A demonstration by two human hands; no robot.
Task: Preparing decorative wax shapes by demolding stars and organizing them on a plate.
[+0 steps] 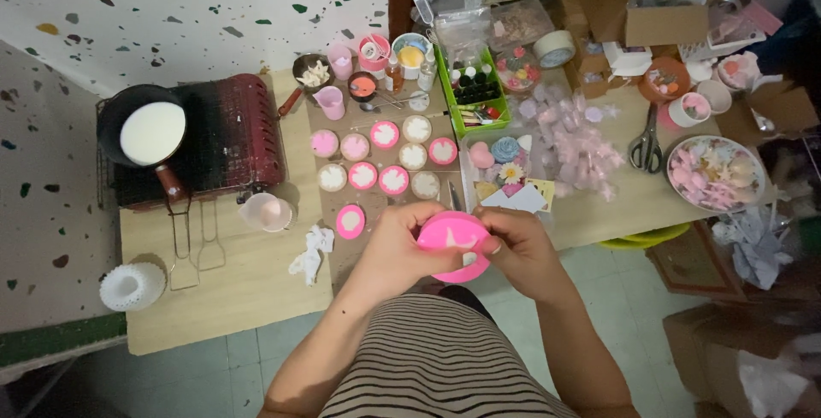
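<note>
Wooden surface [248, 290] runs across a tiled floor, crowded with craft things. Nearest, left hand [395, 247] and right hand [519, 247] hold a round pink mould [451, 243] between them above the surface's front edge, fingers curled and pressing its rim. Beyond lie rows of small filled moulds [385, 157], then a black pan of white liquid [152, 133] on a red rack [231, 136].

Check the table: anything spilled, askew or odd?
Nothing looks spilled. A crumpled tissue lies loose on the table, and one pink mould sits apart from the rows. Both hands, left and right, hold a pink mould level.
</note>
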